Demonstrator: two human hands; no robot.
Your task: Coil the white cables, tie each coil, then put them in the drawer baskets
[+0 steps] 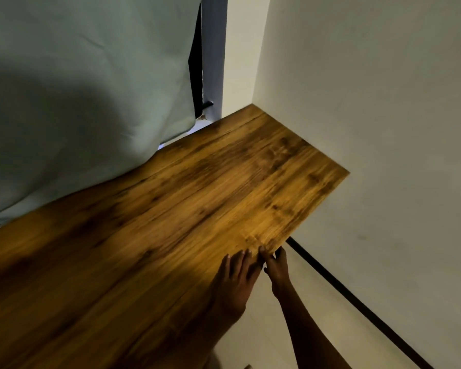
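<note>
No white cable, coil or drawer basket shows in the head view. A brown wooden tabletop point(171, 222) fills the middle of the frame. My left hand point(237, 278) lies flat on the tabletop near its front right corner, fingers stretched out and apart. My right hand point(276, 267) is at that same corner, its fingertips touching the table's edge and its thumb beside the corner. Neither hand holds anything.
A pale green curtain point(85, 102) hangs over the table's far left side. A white wall point(370, 115) runs along the table's right end. A dark baseboard point(357, 299) lines the light floor point(264, 342) below the corner.
</note>
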